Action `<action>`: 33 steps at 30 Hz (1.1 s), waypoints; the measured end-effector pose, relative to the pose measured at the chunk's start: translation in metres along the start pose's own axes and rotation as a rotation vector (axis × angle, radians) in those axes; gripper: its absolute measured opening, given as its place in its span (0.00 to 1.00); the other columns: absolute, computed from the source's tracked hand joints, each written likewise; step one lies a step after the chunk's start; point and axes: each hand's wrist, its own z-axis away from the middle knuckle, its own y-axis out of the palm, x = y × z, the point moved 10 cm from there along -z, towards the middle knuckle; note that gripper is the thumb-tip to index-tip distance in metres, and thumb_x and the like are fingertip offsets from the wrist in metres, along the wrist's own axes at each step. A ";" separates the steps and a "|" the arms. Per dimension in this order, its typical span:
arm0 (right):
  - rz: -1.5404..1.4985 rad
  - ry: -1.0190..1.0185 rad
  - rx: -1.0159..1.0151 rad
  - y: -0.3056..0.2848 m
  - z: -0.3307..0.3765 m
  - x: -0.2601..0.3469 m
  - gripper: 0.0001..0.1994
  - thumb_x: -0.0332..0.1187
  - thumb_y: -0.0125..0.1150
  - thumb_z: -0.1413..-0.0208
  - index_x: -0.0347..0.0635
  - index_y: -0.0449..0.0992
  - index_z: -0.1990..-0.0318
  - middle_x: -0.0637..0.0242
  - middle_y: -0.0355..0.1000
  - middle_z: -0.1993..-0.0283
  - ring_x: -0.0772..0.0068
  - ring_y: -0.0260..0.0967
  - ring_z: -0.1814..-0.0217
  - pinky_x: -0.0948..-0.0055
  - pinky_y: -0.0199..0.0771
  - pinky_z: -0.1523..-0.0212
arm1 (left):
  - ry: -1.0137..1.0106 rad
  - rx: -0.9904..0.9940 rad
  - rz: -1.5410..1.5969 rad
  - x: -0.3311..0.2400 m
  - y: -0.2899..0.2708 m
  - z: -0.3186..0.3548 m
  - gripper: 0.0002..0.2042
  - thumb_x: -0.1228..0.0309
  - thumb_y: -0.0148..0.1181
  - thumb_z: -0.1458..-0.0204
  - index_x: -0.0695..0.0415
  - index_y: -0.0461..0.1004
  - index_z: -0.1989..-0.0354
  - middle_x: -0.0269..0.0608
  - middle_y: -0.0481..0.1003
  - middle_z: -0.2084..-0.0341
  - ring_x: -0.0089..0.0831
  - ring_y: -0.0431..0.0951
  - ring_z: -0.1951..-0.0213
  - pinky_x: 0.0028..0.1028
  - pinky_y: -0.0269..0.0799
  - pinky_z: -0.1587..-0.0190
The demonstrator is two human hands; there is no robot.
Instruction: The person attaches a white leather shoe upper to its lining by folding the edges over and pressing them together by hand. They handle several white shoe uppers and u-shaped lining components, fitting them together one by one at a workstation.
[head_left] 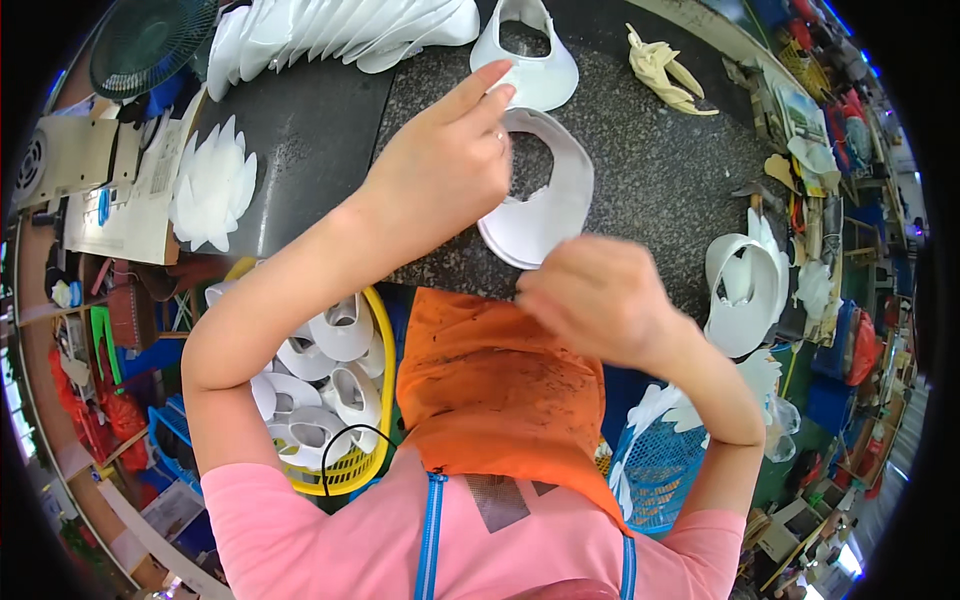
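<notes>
Hands at work on a white curved foam piece (545, 205) on the dark speckled table (660, 170).

From my remote seat I see the left hand (445, 165) pressing down on the piece's upper rim, index finger stretched out flat, the other fingers curled under. The right hand (600, 300) sits at the piece's lower edge, fingers bunched together as if pinching that edge, though the back of the hand hides the contact and I cannot tell for sure. A second, similar white piece (530, 60) lies just beyond the first. An orange apron (495, 390) covers the lap. To the left below the table, a yellow basket (385, 340) holds more white pieces; a blue basket (655, 470) stands at the right.
</notes>
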 end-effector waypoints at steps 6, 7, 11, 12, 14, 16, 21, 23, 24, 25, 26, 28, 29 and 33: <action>0.174 -0.103 -0.021 -0.008 -0.045 -0.077 0.06 0.31 0.61 0.53 0.44 0.71 0.76 0.67 0.67 0.74 0.65 0.69 0.70 0.67 0.71 0.68 | -0.316 0.069 0.339 -0.042 0.043 -0.001 0.30 0.51 0.64 0.56 0.71 0.74 0.57 0.52 0.77 0.60 0.46 0.72 0.48 0.39 0.53 0.34; 0.400 -0.235 0.109 0.008 -0.036 -0.085 0.04 0.32 0.61 0.55 0.44 0.73 0.75 0.67 0.69 0.72 0.66 0.69 0.68 0.68 0.71 0.65 | -0.293 0.101 0.285 -0.038 0.042 0.007 0.34 0.47 0.65 0.60 0.69 0.74 0.55 0.51 0.75 0.57 0.45 0.70 0.46 0.41 0.53 0.33; 0.790 -0.117 0.693 0.048 0.003 -0.090 0.08 0.30 0.58 0.57 0.38 0.75 0.68 0.66 0.71 0.67 0.64 0.70 0.65 0.68 0.68 0.49 | -0.370 0.153 0.162 0.001 0.030 0.019 0.32 0.53 0.68 0.60 0.69 0.72 0.52 0.53 0.71 0.50 0.43 0.70 0.44 0.42 0.53 0.33; 0.800 -0.128 0.827 0.056 0.014 -0.087 0.12 0.29 0.57 0.56 0.36 0.74 0.62 0.65 0.70 0.63 0.64 0.70 0.62 0.68 0.71 0.52 | -0.377 0.151 0.162 -0.001 0.038 0.017 0.32 0.53 0.68 0.60 0.69 0.72 0.52 0.53 0.71 0.50 0.43 0.70 0.44 0.42 0.53 0.33; 0.704 -0.017 0.643 0.044 0.015 -0.086 0.13 0.28 0.57 0.56 0.35 0.73 0.60 0.65 0.70 0.63 0.64 0.70 0.61 0.69 0.72 0.54 | -0.248 -0.023 0.171 -0.018 0.040 0.007 0.24 0.65 0.64 0.57 0.71 0.73 0.55 0.53 0.71 0.50 0.42 0.71 0.46 0.39 0.62 0.38; 0.591 0.102 0.372 0.025 0.021 -0.082 0.16 0.27 0.57 0.55 0.35 0.73 0.56 0.64 0.69 0.62 0.64 0.70 0.60 0.69 0.74 0.59 | -0.167 -0.083 0.134 -0.029 0.036 0.010 0.21 0.69 0.61 0.57 0.71 0.74 0.56 0.52 0.72 0.52 0.41 0.72 0.48 0.37 0.66 0.42; 0.529 0.159 0.080 0.013 0.033 -0.076 0.08 0.28 0.55 0.54 0.38 0.73 0.64 0.65 0.67 0.67 0.65 0.70 0.60 0.68 0.75 0.59 | -0.057 -0.066 0.139 -0.033 0.040 0.003 0.17 0.73 0.56 0.57 0.69 0.75 0.59 0.49 0.72 0.56 0.40 0.73 0.52 0.33 0.72 0.51; 0.533 0.166 0.071 0.016 0.033 -0.077 0.08 0.28 0.55 0.54 0.38 0.73 0.65 0.64 0.67 0.67 0.63 0.70 0.61 0.67 0.75 0.60 | 0.067 -0.168 0.039 -0.041 0.025 0.000 0.15 0.73 0.57 0.57 0.68 0.76 0.61 0.48 0.73 0.58 0.39 0.73 0.55 0.32 0.71 0.51; 0.473 0.214 0.088 0.015 0.032 -0.082 0.06 0.29 0.56 0.54 0.40 0.72 0.67 0.64 0.67 0.68 0.61 0.70 0.62 0.65 0.75 0.62 | 0.082 -0.164 0.043 -0.041 0.028 -0.001 0.15 0.73 0.57 0.57 0.68 0.76 0.61 0.48 0.73 0.58 0.39 0.73 0.55 0.32 0.71 0.51; 0.477 0.218 0.078 0.015 0.031 -0.082 0.06 0.29 0.56 0.54 0.40 0.72 0.67 0.64 0.67 0.68 0.61 0.70 0.62 0.65 0.75 0.62 | 0.055 -0.151 0.126 -0.034 0.032 -0.005 0.13 0.73 0.56 0.57 0.67 0.75 0.62 0.47 0.73 0.59 0.39 0.74 0.56 0.32 0.71 0.52; 0.426 0.253 0.025 0.012 0.029 -0.083 0.05 0.29 0.57 0.54 0.40 0.71 0.68 0.64 0.67 0.68 0.61 0.70 0.62 0.65 0.75 0.63 | 0.028 -0.137 0.210 -0.029 0.035 -0.008 0.12 0.73 0.56 0.56 0.65 0.75 0.64 0.47 0.73 0.61 0.39 0.74 0.57 0.32 0.71 0.53; 0.370 0.319 -0.049 0.010 0.028 -0.084 0.04 0.30 0.58 0.53 0.42 0.71 0.69 0.63 0.67 0.68 0.61 0.70 0.62 0.64 0.74 0.64 | -0.045 -0.121 0.274 -0.023 0.032 -0.003 0.10 0.73 0.56 0.56 0.64 0.74 0.66 0.45 0.73 0.65 0.38 0.74 0.59 0.32 0.71 0.55; 0.367 0.327 -0.051 0.014 0.029 -0.084 0.04 0.30 0.58 0.53 0.42 0.71 0.69 0.63 0.67 0.68 0.61 0.70 0.62 0.64 0.74 0.64 | -0.128 -0.104 0.343 -0.019 0.032 0.001 0.07 0.74 0.55 0.56 0.62 0.74 0.68 0.44 0.73 0.68 0.38 0.74 0.61 0.33 0.71 0.56; 0.462 0.191 -0.104 0.017 0.027 -0.075 0.04 0.29 0.58 0.53 0.41 0.71 0.71 0.64 0.66 0.69 0.64 0.70 0.65 0.66 0.74 0.65 | -0.217 -0.062 0.340 -0.026 0.032 0.000 0.05 0.75 0.55 0.55 0.60 0.72 0.69 0.43 0.73 0.71 0.39 0.74 0.63 0.34 0.71 0.60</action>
